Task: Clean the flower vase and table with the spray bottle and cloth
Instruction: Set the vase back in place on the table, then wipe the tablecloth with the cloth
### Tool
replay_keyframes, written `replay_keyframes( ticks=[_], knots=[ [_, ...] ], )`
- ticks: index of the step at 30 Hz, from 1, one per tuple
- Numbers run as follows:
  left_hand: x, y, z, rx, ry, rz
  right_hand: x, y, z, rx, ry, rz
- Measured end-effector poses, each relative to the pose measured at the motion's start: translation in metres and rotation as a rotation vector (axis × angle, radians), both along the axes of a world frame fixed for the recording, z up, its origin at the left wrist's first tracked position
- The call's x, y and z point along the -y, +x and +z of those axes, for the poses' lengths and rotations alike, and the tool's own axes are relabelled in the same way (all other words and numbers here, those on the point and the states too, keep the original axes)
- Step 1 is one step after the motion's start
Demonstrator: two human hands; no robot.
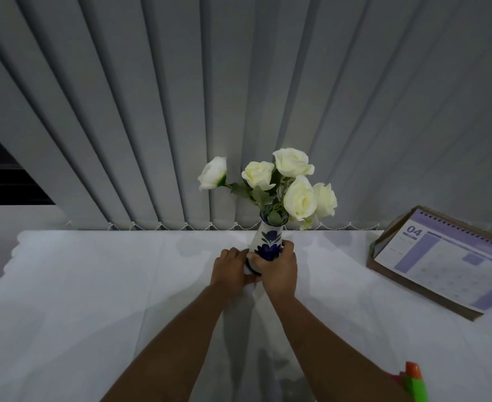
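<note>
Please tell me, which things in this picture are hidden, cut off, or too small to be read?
Head view only:
- Vase: lower body and base hidden by the left hand and right hand.
- Spray bottle: cut off by the bottom edge; only its orange and green top shows.
- Calendar: only "04" is legible; the rest is too small.
- Cloth: not visible.

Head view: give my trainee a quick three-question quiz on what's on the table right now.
1. True or false: both hands grip the vase.
2. What lies at the table's right edge? A) a desk calendar B) a laptop C) a plate
3. Fill in: the flowers in the vase are ____ in colour.

Key:
1. True: the left hand and right hand both close around its lower body.
2. A, the desk calendar.
3. White.
</note>
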State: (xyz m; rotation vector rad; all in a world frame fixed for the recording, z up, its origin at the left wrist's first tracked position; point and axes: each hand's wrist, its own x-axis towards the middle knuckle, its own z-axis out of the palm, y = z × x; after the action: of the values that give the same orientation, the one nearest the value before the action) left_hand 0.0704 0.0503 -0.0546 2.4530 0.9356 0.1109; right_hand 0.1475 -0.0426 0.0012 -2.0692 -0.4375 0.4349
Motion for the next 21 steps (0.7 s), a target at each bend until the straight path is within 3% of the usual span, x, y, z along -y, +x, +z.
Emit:
replay_keyframes(
  ticks=[7, 14, 17, 19, 21],
  knots=[
    [0.017, -0.046, 0.007, -0.115, 0.133, 0.006, 0.031, -0.018, 0.024, -0.222, 0.055, 0.084],
    [0.062, -0.172, 0.0, -0.086, 0.168, 0.104, 0.164, -0.126, 0.002, 0.111, -0.183, 0.335],
    [0.076, -0.226, -0.001, -0.112, 0.209, 0.129, 0.215, -0.16, -0.017, 0.346, -0.519, 0.547],
    [0.082, -0.258, -0.002, -0.127, 0.215, 0.16, 0.236, -0.174, -0.029, 0.396, -0.753, 0.614],
    [0.087, -0.277, -0.004, -0.16, 0.189, 0.179, 0.25, -0.18, -0.032, 0.39, -0.824, 0.584]
  ],
)
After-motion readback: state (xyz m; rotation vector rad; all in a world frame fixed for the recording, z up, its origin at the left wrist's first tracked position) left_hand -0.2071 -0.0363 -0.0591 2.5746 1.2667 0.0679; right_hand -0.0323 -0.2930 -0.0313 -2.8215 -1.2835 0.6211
